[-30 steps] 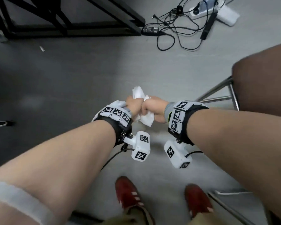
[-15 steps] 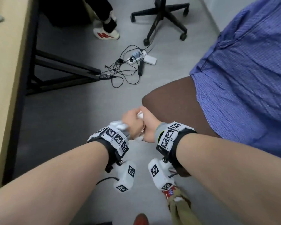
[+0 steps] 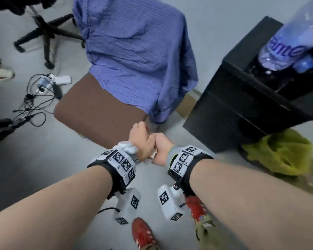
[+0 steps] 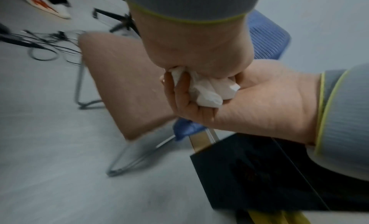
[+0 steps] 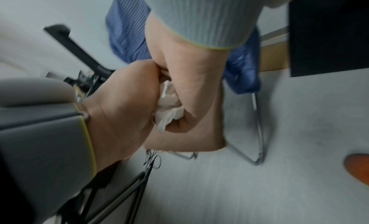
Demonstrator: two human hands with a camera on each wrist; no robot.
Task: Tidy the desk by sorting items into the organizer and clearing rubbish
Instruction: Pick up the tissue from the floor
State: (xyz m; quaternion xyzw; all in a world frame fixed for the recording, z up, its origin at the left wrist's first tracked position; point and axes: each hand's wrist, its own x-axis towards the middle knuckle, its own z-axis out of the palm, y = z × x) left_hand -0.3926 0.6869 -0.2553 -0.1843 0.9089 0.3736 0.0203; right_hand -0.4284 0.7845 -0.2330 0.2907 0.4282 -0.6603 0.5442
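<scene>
Looking down from the head camera, the left hand (image 3: 141, 141) and right hand (image 3: 162, 150) are pressed knuckle to knuckle above the grey floor (image 3: 34, 168), both balled into fists around a crumpled white tissue (image 3: 153, 155), of which only a small edge peeks out beneath them. Just beyond the hands stands a brown chair (image 3: 98, 109) with a blue shirt (image 3: 134, 51) draped over its back. To the right sits a black bin (image 3: 233, 109) holding a clear plastic bottle (image 3: 287, 42), with a yellow-green bag (image 3: 278, 154) on the floor beside it. Tangled cables (image 3: 31, 101) lie on the left, and red shoes (image 3: 143, 233) show at the bottom.

From the left wrist, the left hand (image 4: 195, 42) comes in from above and the right hand (image 4: 249, 101) from the right; the fingers of both curl tightly onto the tissue (image 4: 207, 90), wadded between the two palms.

From the right wrist, though blurred, the right hand (image 5: 189, 88) and left hand (image 5: 123, 104) again clench the tissue (image 5: 169, 112), squeezed in the gap where they meet, over the chair seat.
</scene>
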